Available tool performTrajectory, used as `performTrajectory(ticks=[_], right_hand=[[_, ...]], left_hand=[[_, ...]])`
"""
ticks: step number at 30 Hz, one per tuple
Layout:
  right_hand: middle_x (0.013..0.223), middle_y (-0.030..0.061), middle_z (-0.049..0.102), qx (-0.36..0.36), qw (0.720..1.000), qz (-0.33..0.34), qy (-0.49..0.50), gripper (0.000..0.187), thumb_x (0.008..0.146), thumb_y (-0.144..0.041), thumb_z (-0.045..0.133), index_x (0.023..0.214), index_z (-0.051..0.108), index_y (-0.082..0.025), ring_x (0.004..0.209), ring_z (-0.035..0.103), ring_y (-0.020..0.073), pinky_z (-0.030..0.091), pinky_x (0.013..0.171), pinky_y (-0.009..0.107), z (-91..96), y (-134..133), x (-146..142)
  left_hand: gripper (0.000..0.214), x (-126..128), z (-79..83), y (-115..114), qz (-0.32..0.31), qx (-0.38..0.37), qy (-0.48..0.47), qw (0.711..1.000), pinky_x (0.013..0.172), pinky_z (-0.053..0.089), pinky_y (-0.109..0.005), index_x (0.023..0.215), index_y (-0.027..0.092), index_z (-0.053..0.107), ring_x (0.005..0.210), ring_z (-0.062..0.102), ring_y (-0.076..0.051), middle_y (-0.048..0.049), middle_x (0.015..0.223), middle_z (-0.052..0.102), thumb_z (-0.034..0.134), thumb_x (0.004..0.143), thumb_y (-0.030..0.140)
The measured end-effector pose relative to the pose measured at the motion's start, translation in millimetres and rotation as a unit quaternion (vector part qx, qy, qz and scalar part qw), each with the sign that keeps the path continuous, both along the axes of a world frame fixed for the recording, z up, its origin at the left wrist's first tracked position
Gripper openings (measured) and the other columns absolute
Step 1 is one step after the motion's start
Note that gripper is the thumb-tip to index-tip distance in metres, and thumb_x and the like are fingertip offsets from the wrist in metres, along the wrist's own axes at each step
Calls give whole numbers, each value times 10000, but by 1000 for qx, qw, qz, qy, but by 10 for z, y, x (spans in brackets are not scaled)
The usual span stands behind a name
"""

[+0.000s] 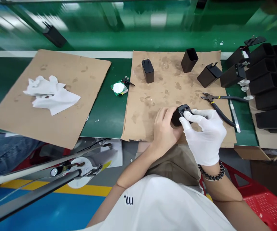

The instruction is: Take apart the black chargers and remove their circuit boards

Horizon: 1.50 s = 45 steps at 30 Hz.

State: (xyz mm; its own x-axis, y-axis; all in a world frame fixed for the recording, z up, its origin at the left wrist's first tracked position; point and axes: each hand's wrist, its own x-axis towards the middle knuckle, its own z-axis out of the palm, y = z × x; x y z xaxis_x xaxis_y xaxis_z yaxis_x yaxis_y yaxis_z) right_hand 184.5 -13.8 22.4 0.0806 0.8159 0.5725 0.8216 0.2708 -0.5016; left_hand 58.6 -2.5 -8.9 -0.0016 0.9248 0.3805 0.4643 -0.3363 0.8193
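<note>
My bare left hand [164, 130] wraps around a small black charger housing [180, 113] near the front edge of the right cardboard sheet [167, 86]. From the right, my white-gloved right hand [204, 131] meets it, thumb and forefinger pressed on the top end of the same housing. Black pliers [217, 102] lie just right of my hands.
A plug-topped charger [147, 70], an open black shell [189, 60] and a tipped one [209, 74] stand on the cardboard. Several empty black shells [268, 83] are stacked at the right. Crumpled white tissue [49, 94] lies on the left cardboard. A small circuit part [119, 88] sits on the green belt.
</note>
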Motion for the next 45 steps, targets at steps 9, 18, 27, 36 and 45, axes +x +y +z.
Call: performTrajectory(ticks=[9, 18, 27, 36, 45], right_hand=[[1165, 41, 800, -27, 989, 138, 47, 317, 852, -172, 774, 1162, 736, -227, 1048, 783, 241, 658, 939, 371, -129, 52, 89], [1223, 44, 780, -57, 981, 186, 11, 236, 873, -200, 742, 1096, 752, -276, 1040, 789, 261, 681, 905, 392, -6, 38, 251], [1166, 59, 800, -85, 958, 269, 42, 132, 878, -177, 753, 996, 735, -234, 1077, 779, 254, 674, 915, 381, -32, 238, 282], [1398, 73, 694, -88, 960, 259, -61, 302, 952, -287, 692, 1252, 720, -270, 1175, 741, 258, 656, 943, 366, -68, 142, 338], [1512, 59, 597, -84, 964, 225, -113, 478, 1021, -220, 551, 1489, 560, -316, 1389, 594, 256, 596, 1072, 379, -150, -22, 258]], left_hand=[[464, -173, 5, 17, -32, -41, 22, 998, 1211, 384, -549, 1169, 221, 567, 1112, 676, -263, -67, 1147, 712, 747, 758, 101], [604, -806, -16, 3, 15, -81, -25, 996, 1155, 460, -499, 1372, 244, 505, 1244, 641, -273, -102, 1271, 675, 797, 843, 258], [304, -430, 108, 88, -169, -118, -131, 970, 1175, 474, -354, 1298, 248, 675, 1357, 615, -211, -78, 1399, 691, 604, 1010, 310], [219, -318, 77, 115, -141, -162, -247, 945, 1061, 539, -326, 1154, 241, 747, 1197, 690, -209, -57, 1244, 757, 626, 972, 252], [232, -247, 48, 71, -114, -174, -257, 944, 1060, 546, -337, 1155, 244, 742, 1193, 687, -220, -62, 1238, 746, 581, 991, 274]])
